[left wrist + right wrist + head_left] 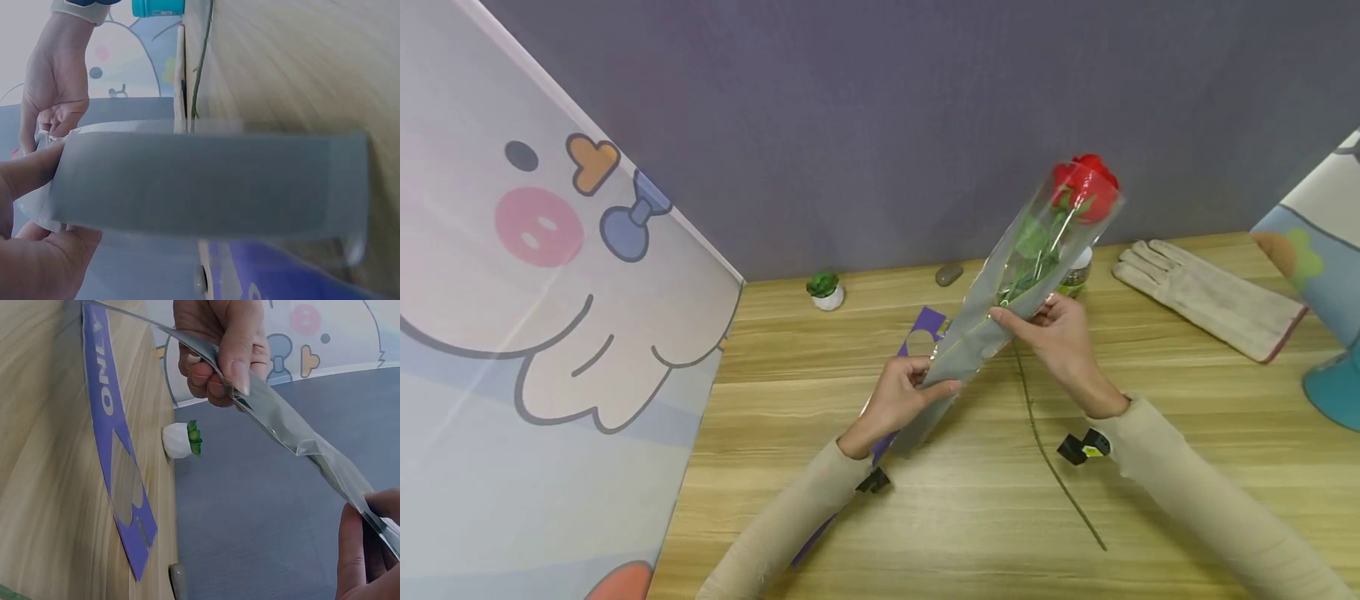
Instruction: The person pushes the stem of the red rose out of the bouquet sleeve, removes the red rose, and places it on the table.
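Note:
A red rose with green leaves stands out at the upper end of a clear and grey flower sleeve, which is held slanting above the table. My left hand pinches the grey lower part between thumb and fingers. Farther up, my right hand pinches the sleeve's edge just below the leaves. The right wrist view shows the grey film creased between both hands. Under the sleeve lies a purple card strip lettered "ONLY". A thin green stem extends across the table; its upper end is hidden.
On the wooden table a small potted succulent and a grey stone stand near the back wall. To the right are a jar partly behind the sleeve, a pale work glove and a teal object.

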Available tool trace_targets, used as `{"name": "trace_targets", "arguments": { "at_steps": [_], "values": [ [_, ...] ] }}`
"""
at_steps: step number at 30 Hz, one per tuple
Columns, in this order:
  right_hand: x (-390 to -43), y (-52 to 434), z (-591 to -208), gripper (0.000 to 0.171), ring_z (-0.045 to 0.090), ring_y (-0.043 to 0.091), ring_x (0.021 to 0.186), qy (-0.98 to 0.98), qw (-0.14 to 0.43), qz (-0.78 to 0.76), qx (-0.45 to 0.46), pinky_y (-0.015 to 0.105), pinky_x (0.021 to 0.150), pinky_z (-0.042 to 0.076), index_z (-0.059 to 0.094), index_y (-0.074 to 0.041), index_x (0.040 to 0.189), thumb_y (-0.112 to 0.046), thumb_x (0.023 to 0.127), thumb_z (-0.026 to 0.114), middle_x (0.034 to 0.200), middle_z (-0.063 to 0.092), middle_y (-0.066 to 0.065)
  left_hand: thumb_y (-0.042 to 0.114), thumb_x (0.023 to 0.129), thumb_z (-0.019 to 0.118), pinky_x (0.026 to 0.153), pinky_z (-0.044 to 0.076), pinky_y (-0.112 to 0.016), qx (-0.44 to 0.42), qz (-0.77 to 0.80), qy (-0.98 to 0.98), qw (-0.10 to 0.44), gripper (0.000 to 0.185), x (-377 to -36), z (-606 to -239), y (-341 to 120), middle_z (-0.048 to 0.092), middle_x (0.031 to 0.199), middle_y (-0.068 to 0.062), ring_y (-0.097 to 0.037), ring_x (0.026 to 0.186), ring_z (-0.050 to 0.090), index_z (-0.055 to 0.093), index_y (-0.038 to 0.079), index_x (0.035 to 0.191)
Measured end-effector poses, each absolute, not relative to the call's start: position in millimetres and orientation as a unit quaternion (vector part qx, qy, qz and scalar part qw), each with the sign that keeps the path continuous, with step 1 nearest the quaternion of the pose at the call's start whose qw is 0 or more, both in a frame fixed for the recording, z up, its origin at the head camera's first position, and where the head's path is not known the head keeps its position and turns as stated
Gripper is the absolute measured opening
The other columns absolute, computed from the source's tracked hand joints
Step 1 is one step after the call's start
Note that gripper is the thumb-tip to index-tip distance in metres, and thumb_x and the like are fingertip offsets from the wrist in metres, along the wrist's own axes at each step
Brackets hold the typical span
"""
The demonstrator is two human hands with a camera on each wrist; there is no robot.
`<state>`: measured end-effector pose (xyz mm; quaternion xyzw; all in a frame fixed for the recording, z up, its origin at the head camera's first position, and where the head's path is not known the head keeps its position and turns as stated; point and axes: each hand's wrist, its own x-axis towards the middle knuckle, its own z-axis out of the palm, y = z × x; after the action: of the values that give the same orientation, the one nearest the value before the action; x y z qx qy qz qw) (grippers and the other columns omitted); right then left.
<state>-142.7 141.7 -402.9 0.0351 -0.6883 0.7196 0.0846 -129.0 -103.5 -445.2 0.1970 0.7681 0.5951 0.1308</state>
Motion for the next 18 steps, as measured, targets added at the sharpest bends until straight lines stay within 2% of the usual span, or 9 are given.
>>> {"name": "trace_targets", "arguments": {
  "at_steps": [7,9,12,15,18],
  "values": [
    [-142.6,139.5,-406.0,0.015,0.075,0.000,0.082,-0.703,0.081,0.706,0.033,0.016,0.072,0.059,0.071,-0.009,0.099,-0.001,0.090,0.079,0.087,0.078,-0.018,0.015,0.091,0.082,0.066,0.055,-0.023,0.182,0.595,0.769,0.145,0.016,-129.0,-448.0,-101.4,0.081,0.096,-0.016,-0.006,0.075,0.071,0.080,0.002,0.100],
    [-142.5,139.0,-407.8,0.014,0.074,-0.002,0.080,-0.715,0.082,0.693,0.035,0.015,0.070,0.058,0.070,-0.005,0.100,-0.002,0.090,0.079,0.086,0.077,-0.020,0.016,0.091,0.082,0.063,0.053,-0.022,0.185,0.591,0.773,0.139,0.015,-129.3,-448.2,-101.4,0.081,0.091,-0.012,-0.006,0.070,0.067,0.080,0.003,0.098],
    [-141.9,138.1,-411.3,0.019,0.070,-0.003,0.078,-0.737,0.080,0.670,0.044,0.015,0.065,0.055,0.070,0.003,0.104,-0.006,0.090,0.080,0.085,0.076,-0.022,0.017,0.092,0.081,0.058,0.045,-0.020,0.193,0.584,0.779,0.122,0.014,-130.3,-448.4,-100.9,0.071,0.075,-0.004,-0.006,0.062,0.054,0.078,0.003,0.091],
    [-140.8,136.8,-414.3,0.026,0.066,-0.003,0.074,-0.753,0.083,0.650,0.051,0.016,0.060,0.051,0.070,0.008,0.106,-0.009,0.091,0.081,0.083,0.075,-0.023,0.017,0.092,0.081,0.056,0.040,-0.019,0.197,0.580,0.783,0.112,0.015,-131.0,-448.5,-100.2,0.064,0.071,-0.002,-0.007,0.059,0.047,0.076,0.003,0.089],
    [-140.4,135.7,-415.6,0.027,0.064,-0.003,0.070,-0.760,0.086,0.642,0.048,0.017,0.057,0.049,0.070,0.008,0.105,-0.011,0.091,0.081,0.081,0.074,-0.023,0.018,0.092,0.081,0.057,0.044,-0.019,0.190,0.580,0.783,0.119,0.014,-130.3,-448.4,-100.0,0.073,0.077,-0.006,-0.007,0.060,0.052,0.078,0.005,0.093]
  ]
}}
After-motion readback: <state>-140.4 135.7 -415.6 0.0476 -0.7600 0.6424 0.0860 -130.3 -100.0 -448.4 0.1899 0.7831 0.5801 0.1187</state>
